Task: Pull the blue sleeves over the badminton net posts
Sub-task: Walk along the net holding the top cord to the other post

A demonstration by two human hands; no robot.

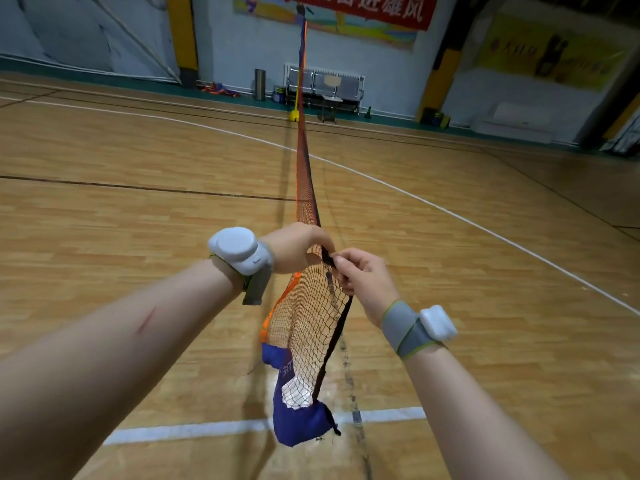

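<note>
At the net's near end, both hands are on the top edge: left hand [298,247] curled round the net [304,306], right hand [363,271] pinching its black edge tape [334,341]. Blue sleeve [298,410] dangles below, bunched, with mesh lying across it. Near post not in view. Risks, as I judge them: mesh snagging in the sleeve mouth; a hard pull tipping the far post [302,46].

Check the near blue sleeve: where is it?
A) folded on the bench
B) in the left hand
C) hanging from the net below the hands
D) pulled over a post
C: the blue sleeve dangles from the net below the left hand and right hand, which grip its top edge.
</note>
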